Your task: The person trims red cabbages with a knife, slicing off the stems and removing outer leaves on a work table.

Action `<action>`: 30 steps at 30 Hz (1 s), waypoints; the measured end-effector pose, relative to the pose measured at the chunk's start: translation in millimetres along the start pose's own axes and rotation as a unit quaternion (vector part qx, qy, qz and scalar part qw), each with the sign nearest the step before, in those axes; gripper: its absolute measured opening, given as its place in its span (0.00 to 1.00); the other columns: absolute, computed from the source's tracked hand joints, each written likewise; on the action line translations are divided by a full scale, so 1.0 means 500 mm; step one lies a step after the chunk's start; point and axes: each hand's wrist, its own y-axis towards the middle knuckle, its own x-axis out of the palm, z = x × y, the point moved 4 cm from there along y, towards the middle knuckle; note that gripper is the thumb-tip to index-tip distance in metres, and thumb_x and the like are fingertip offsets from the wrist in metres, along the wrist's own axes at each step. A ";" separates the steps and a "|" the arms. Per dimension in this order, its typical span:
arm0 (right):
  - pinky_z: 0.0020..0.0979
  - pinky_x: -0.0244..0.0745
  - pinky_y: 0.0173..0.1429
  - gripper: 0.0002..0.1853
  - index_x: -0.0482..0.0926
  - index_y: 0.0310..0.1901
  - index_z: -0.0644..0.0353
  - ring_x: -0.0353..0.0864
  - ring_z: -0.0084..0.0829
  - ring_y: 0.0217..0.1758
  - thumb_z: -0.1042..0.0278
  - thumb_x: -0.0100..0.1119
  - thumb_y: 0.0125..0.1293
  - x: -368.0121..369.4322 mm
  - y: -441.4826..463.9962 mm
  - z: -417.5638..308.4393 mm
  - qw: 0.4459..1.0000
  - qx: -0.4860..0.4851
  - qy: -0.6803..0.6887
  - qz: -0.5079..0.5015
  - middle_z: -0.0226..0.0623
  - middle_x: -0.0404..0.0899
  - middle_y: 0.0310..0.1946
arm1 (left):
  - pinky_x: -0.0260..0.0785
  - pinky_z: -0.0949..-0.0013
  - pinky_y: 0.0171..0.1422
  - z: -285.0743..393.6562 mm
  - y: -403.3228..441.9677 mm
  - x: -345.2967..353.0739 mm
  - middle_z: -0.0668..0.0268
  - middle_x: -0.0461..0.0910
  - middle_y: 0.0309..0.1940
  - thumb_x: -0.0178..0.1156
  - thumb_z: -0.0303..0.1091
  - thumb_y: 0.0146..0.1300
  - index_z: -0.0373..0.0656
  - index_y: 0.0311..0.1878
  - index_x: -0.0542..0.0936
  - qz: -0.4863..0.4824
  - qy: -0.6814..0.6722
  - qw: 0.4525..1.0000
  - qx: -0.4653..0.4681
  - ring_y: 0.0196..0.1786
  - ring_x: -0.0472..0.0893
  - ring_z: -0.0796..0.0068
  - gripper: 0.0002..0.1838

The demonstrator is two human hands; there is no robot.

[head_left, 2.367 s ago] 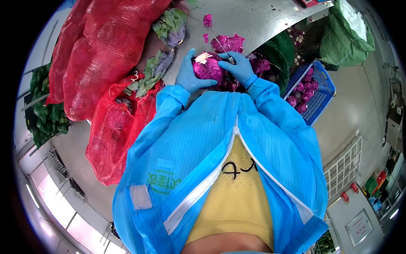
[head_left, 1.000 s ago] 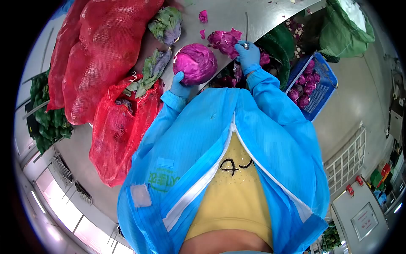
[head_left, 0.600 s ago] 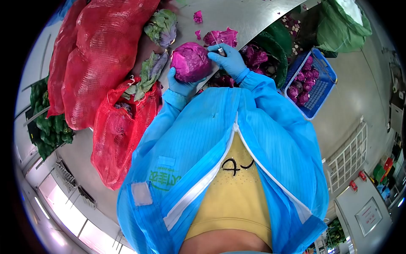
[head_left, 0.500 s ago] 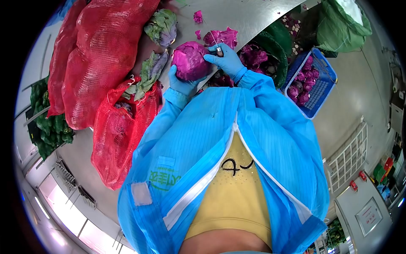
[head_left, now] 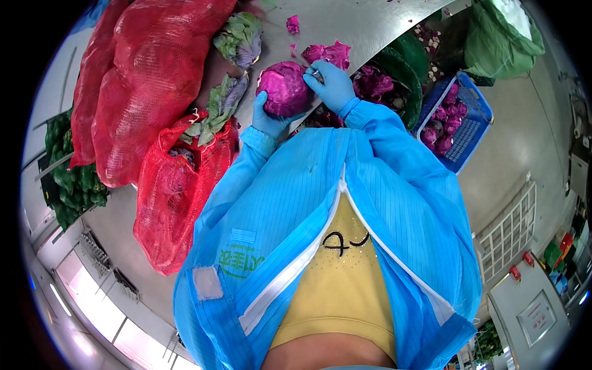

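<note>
A purple cabbage rests in my left hand, whose gloved fingers cup it from below and the left side. My right hand, also in a blue glove, is closed around a small knife at the cabbage's right edge. Only a bit of the knife's metal and handle shows; its blade is hard to make out. Loose purple leaves lie on the metal table just beyond my right hand.
Red mesh sacks fill the left side, with an opened sack nearer me. Green outer leaves lie beside them. At right stand a dark green tub of purple leaves and a blue crate of purple cabbages.
My right hand has turned, so the knife's blade no longer stands out clearly pointing away. The cabbage has shifted slightly right in the view and shows a different side.
</note>
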 end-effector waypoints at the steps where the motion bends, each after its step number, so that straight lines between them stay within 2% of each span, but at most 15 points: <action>1: 0.32 0.74 0.33 0.14 0.75 0.38 0.59 0.77 0.28 0.30 0.58 0.63 0.58 -0.005 -0.002 -0.017 0.996 -0.040 -0.075 -0.004 0.37 0.77 0.30 | 0.51 0.37 0.71 -0.001 0.003 -0.005 0.56 0.57 0.69 0.59 0.58 0.50 0.51 0.71 0.52 -0.004 -0.003 1.000 0.001 0.70 0.59 0.48 0.48; 3: 0.33 0.74 0.34 0.13 0.75 0.38 0.59 0.80 0.32 0.31 0.59 0.62 0.59 -0.009 -0.002 -0.029 0.985 -0.081 -0.150 -0.006 0.40 0.78 0.31 | 0.52 0.37 0.70 0.000 0.005 0.000 0.56 0.58 0.69 0.59 0.58 0.49 0.51 0.71 0.52 -0.008 -0.005 1.000 0.002 0.69 0.60 0.48 0.48; 5: 0.34 0.75 0.35 0.13 0.77 0.37 0.59 0.81 0.38 0.31 0.58 0.61 0.59 -0.036 -0.002 0.004 0.981 -0.047 -0.136 0.133 0.44 0.80 0.31 | 0.53 0.36 0.70 0.000 0.004 0.006 0.57 0.58 0.69 0.61 0.57 0.49 0.52 0.71 0.53 -0.015 0.000 1.000 0.009 0.69 0.61 0.48 0.47; 7: 0.37 0.76 0.38 0.11 0.77 0.34 0.58 0.82 0.42 0.32 0.58 0.61 0.59 -0.075 0.002 0.086 0.969 0.105 -0.050 0.219 0.42 0.80 0.29 | 0.54 0.36 0.69 0.000 0.004 0.010 0.57 0.58 0.69 0.61 0.56 0.49 0.52 0.71 0.54 -0.008 -0.007 1.000 0.008 0.69 0.61 0.48 0.47; 12: 0.35 0.76 0.40 0.16 0.76 0.42 0.59 0.82 0.39 0.35 0.59 0.64 0.58 -0.086 -0.009 0.101 0.981 0.086 -0.055 0.163 0.42 0.80 0.31 | 0.58 0.41 0.68 0.005 0.011 -0.017 0.58 0.60 0.68 0.62 0.51 0.50 0.50 0.71 0.54 0.018 0.013 1.000 -0.001 0.67 0.63 0.51 0.46; 13: 0.35 0.76 0.41 0.17 0.75 0.45 0.59 0.82 0.38 0.36 0.59 0.64 0.59 -0.084 -0.011 0.095 0.986 0.050 -0.051 0.151 0.43 0.80 0.32 | 0.60 0.47 0.68 0.017 0.020 -0.023 0.57 0.61 0.66 0.66 0.48 0.48 0.47 0.71 0.54 0.030 0.124 0.989 0.080 0.66 0.65 0.53 0.48; 15: 0.35 0.76 0.43 0.19 0.75 0.49 0.58 0.82 0.39 0.39 0.57 0.62 0.61 -0.084 -0.022 0.064 0.988 0.046 -0.052 0.135 0.45 0.81 0.35 | 0.62 0.53 0.67 0.035 0.031 -0.025 0.56 0.62 0.65 0.70 0.45 0.45 0.44 0.70 0.53 0.044 0.230 0.959 0.162 0.65 0.67 0.55 0.51; 17: 0.36 0.76 0.44 0.21 0.74 0.52 0.58 0.82 0.41 0.41 0.54 0.60 0.62 -0.068 -0.027 0.034 0.998 0.057 -0.025 0.022 0.47 0.81 0.37 | 0.62 0.61 0.68 0.063 0.026 0.004 0.55 0.63 0.64 0.76 0.42 0.38 0.39 0.70 0.53 0.040 0.509 0.796 0.327 0.63 0.68 0.59 0.57; 18: 0.37 0.76 0.44 0.26 0.71 0.58 0.54 0.82 0.43 0.41 0.47 0.54 0.64 -0.060 -0.030 0.030 0.997 0.050 -0.065 -0.009 0.48 0.81 0.38 | 0.61 0.61 0.68 0.068 0.028 0.012 0.52 0.63 0.63 0.79 0.44 0.29 0.37 0.70 0.52 0.054 0.544 0.770 0.329 0.63 0.68 0.58 0.63; 19: 0.37 0.76 0.44 0.26 0.71 0.58 0.54 0.82 0.43 0.41 0.47 0.54 0.64 -0.056 -0.032 0.026 0.996 0.050 -0.066 -0.010 0.48 0.81 0.38 | 0.61 0.61 0.68 0.072 0.027 0.019 0.52 0.63 0.63 0.79 0.44 0.29 0.37 0.70 0.52 0.054 0.543 0.770 0.329 0.63 0.68 0.58 0.63; 22: 0.40 0.75 0.43 0.30 0.63 0.67 0.45 0.82 0.47 0.38 0.39 0.43 0.67 -0.040 -0.034 0.021 0.997 0.060 -0.018 -0.049 0.49 0.81 0.35 | 0.62 0.61 0.67 0.074 0.001 0.085 0.49 0.63 0.62 0.79 0.48 0.26 0.37 0.70 0.52 0.071 0.699 0.637 0.318 0.64 0.67 0.55 0.66; 25: 0.42 0.75 0.42 0.29 0.60 0.68 0.41 0.81 0.48 0.36 0.41 0.42 0.68 -0.042 -0.030 0.020 0.989 0.077 -0.050 -0.113 0.52 0.80 0.33 | 0.62 0.60 0.67 0.064 -0.005 0.117 0.48 0.62 0.63 0.78 0.49 0.28 0.37 0.70 0.52 0.071 0.763 0.549 0.334 0.64 0.66 0.52 0.65; 26: 0.42 0.75 0.42 0.29 0.60 0.68 0.41 0.81 0.48 0.36 0.41 0.42 0.68 -0.047 -0.031 0.018 0.989 0.077 -0.050 -0.114 0.52 0.80 0.33 | 0.60 0.59 0.69 0.063 -0.004 0.117 0.48 0.60 0.64 0.77 0.51 0.27 0.38 0.70 0.52 0.074 0.762 0.560 0.317 0.66 0.64 0.51 0.65; 28: 0.28 0.73 0.33 0.27 0.59 0.69 0.42 0.75 0.25 0.22 0.48 0.45 0.71 -0.057 -0.036 0.017 0.987 0.083 -0.046 -0.127 0.40 0.76 0.21 | 0.58 0.59 0.70 0.062 -0.001 0.117 0.48 0.59 0.65 0.77 0.51 0.27 0.38 0.70 0.52 0.078 0.752 0.581 0.302 0.67 0.62 0.51 0.65; 30: 0.28 0.73 0.33 0.27 0.59 0.69 0.41 0.75 0.25 0.21 0.48 0.45 0.71 -0.062 -0.037 0.027 0.986 0.076 -0.061 -0.133 0.40 0.76 0.21 | 0.57 0.59 0.71 0.062 0.002 0.118 0.49 0.58 0.66 0.77 0.51 0.27 0.38 0.70 0.52 0.082 0.742 0.601 0.286 0.68 0.61 0.51 0.66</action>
